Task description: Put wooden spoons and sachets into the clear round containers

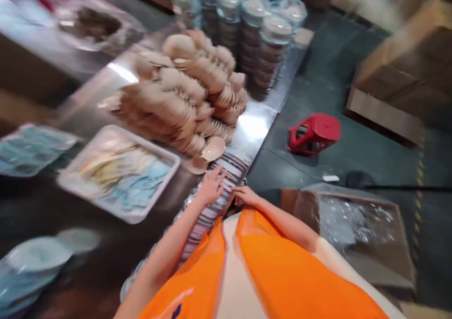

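A long row of round, flat, silvery pieces (200, 228) runs along the table edge beside my body, standing on edge against one another. Across the top of this row lies my left hand (212, 187), its fingers spread. My right hand (246, 195) touches the row's outer side at the table edge, with fingers stretched forward. Just past my left fingertips are two loose tan discs (213, 149). Behind them rises a big heap of thin tan discs (169, 97), overlapping in rows. Blur hides what exactly the silvery pieces are.
Clear cylinders of brown discs (271, 50) crowd the table's far end. A white tray (118, 210) holds yellow and blue pieces, with a smaller tray (26, 168) to its left. On the floor at right are a red stool (314, 133) and a cardboard box (370, 262) of clear plastic.
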{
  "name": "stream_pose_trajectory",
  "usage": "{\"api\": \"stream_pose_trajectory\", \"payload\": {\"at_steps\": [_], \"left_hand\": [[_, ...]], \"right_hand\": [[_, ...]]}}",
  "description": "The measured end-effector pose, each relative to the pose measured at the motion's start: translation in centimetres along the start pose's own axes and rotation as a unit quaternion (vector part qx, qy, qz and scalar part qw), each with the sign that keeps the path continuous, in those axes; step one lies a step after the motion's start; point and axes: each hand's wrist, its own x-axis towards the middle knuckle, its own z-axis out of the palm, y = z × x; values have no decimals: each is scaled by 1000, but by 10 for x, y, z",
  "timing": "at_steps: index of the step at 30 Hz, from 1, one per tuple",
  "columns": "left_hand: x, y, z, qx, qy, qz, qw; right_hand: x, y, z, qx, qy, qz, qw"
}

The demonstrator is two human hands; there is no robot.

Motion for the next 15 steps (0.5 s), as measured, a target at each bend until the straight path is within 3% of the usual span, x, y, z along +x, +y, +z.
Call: {"api": "stream_pose_trajectory", "payload": {"at_steps": [2,4,6,7,9,11,13,15], "left_hand": [[10,-4,-1,11,-23,-16,1000],[17,-7,-1,7,-16,-11,1000],[20,-6,1,5,10,-3,1000],[20,-4,3,5,24,3,1000],[19,0,7,-1,46,19,999],[13,1,9,-18,73,14,997],[2,-5,3,-42,133,-48,989],[-12,-21,-13,-63,231,-170,956]], "right_hand": [[1,7,-19,-34,11,-48,998],[14,5,-43,-47,99,-107,988],[44,-16,-64,-87,168,-169,967],[65,-34,-70,-128,170,-204,956],[115,-79,-67,-238,114,-277,924],[162,-123,-47,-354,14,-305,884],[196,-153,-18,-433,-67,-290,851],[214,-166,7,-463,-105,-271,837]]}}
